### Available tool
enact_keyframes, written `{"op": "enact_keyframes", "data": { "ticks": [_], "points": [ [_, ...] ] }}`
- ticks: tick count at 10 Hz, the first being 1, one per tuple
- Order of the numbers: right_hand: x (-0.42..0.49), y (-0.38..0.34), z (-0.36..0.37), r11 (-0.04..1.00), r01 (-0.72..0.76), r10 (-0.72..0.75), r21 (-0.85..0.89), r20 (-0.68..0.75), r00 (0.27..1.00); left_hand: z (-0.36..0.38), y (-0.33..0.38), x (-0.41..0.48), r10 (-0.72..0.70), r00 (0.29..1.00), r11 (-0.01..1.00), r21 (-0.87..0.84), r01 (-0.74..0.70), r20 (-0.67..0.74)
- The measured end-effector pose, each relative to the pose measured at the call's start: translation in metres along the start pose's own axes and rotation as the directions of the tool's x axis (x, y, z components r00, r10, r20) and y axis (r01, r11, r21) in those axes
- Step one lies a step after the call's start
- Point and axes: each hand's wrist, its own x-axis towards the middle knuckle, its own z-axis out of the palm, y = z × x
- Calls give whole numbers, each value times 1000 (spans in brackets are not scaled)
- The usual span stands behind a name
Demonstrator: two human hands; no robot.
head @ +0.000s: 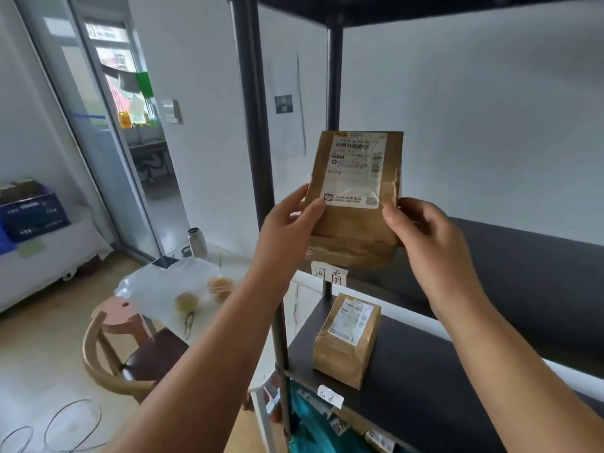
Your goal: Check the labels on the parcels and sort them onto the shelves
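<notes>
Both hands hold a brown paper parcel (354, 204) upright in front of a dark shelf unit (523, 256), its white shipping label (354, 170) turned toward the camera. The left hand (289, 220) grips the parcel's lower left edge, its fingers (315, 209) closed narrow on the paper with the thumb laid over the front just below the label's corner. The right hand (425, 230) grips the lower right edge in the same way, thumb on the front beside the label, the other fingers wrapped behind and out of sight. The label carries a barcode near its top and printed lines below; the small text is too blurred to read.

Directly beneath the fingers, a white tag (329, 274) with handwritten characters is stuck to the front edge of the middle shelf. Lower, below and a little right of the left hand's fingers, a second brown parcel (346, 341) lies flat on the lower shelf (425, 387), label up, near the shelf's front left corner. Another small white tag (330, 396) hangs on that shelf's front edge, just under the second parcel. More packages show dimly beneath that shelf.

Far left of the fingers and lower down, a wooden chair (130, 358) stands by a worktop (209, 256) carrying a clear plastic bag (170, 289) and a metal flask (197, 242).
</notes>
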Motion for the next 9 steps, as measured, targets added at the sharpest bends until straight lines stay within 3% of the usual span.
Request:
{"op": "enact_keyframes", "data": {
  "ticks": [2, 5, 8, 9],
  "points": [
    [37, 5, 14, 995, -76, 75, -66, -24, 997, 6, -5, 53, -19, 995, 998, 54, 14, 97],
    [49, 13, 37, 960, -272, 261, -75, -124, 957, 3, -32, 89, -168, 968, 986, 50, 161, 185],
    [42, 9, 47, 939, -292, 244, -183, -244, 939, 2, -42, 86, -123, 958, 986, 138, 89, 260],
    [33, -3, 52, 928, -329, 254, -176, -347, 903, -3, -46, 83, -131, 962, 985, 143, 99, 240]
  ]
}}
